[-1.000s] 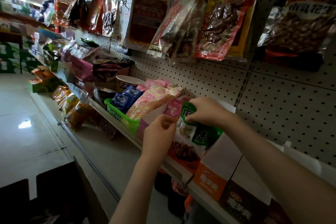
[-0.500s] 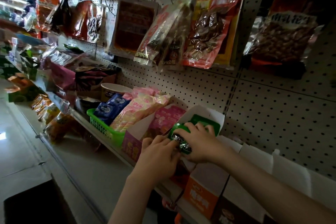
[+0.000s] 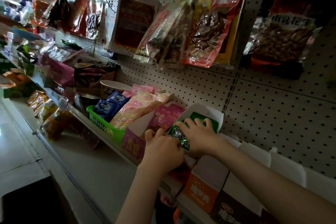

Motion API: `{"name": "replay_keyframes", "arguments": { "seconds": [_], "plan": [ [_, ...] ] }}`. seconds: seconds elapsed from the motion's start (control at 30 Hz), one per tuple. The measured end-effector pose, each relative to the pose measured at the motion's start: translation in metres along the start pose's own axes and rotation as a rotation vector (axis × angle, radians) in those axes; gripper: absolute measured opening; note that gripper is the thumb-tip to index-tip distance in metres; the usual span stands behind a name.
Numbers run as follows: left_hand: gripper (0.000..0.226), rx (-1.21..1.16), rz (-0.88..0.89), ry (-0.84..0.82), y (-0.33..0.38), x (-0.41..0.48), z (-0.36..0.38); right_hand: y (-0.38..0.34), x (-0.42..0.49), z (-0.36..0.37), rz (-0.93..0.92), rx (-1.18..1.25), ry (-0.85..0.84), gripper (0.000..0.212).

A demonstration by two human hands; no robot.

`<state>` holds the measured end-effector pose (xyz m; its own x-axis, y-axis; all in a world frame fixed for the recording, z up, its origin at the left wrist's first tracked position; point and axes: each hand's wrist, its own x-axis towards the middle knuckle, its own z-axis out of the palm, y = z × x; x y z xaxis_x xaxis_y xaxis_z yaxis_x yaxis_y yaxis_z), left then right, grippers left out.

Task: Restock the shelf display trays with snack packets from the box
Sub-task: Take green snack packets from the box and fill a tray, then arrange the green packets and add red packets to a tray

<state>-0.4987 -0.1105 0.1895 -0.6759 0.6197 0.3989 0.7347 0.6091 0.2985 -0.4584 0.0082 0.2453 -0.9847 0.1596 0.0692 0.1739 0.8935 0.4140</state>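
Observation:
A white cardboard display tray (image 3: 216, 114) stands on the shelf against the pegboard, with green snack packets (image 3: 177, 132) inside it. My right hand (image 3: 200, 134) lies on top of the packets, fingers spread and curled over them. My left hand (image 3: 162, 149) sits at the tray's front left corner, its fingers bent around the lower end of the green packets. Under my hands, the tray's contents are mostly hidden.
A pink display box (image 3: 134, 142) and a green basket (image 3: 101, 123) of blue and pink packets stand to the left. Orange and brown boxes (image 3: 200, 194) stand to the right. Large bags (image 3: 212, 23) hang from the pegboard above. A dark box corner (image 3: 31, 203) shows at bottom left.
Both hands pushed the green packets down from above the tray into it. The right hand shifted from the packets' top edge to lie over them. The view moved closer to the shelf.

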Motion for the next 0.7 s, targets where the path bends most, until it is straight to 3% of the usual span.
{"name": "replay_keyframes", "arguments": {
  "seconds": [0.17, 0.43, 0.57, 0.7],
  "plan": [
    [0.03, -0.218, 0.005, 0.102, -0.008, 0.004, 0.001, 0.002, -0.004, -0.024, 0.02, 0.13, -0.024, 0.079],
    [0.035, -0.501, 0.06, 0.407, -0.05, -0.021, -0.044, -0.069, -0.015, -0.069, -0.071, 0.238, 0.319, 0.062],
    [0.021, -0.401, -0.316, 0.38, -0.126, -0.094, -0.032, -0.153, -0.004, -0.038, -0.306, 0.41, 0.278, 0.077],
    [0.022, -0.396, -0.744, 0.284, -0.203, -0.197, 0.011, -0.246, 0.002, 0.024, -0.47, 0.656, -0.063, 0.092]
  ]
}}
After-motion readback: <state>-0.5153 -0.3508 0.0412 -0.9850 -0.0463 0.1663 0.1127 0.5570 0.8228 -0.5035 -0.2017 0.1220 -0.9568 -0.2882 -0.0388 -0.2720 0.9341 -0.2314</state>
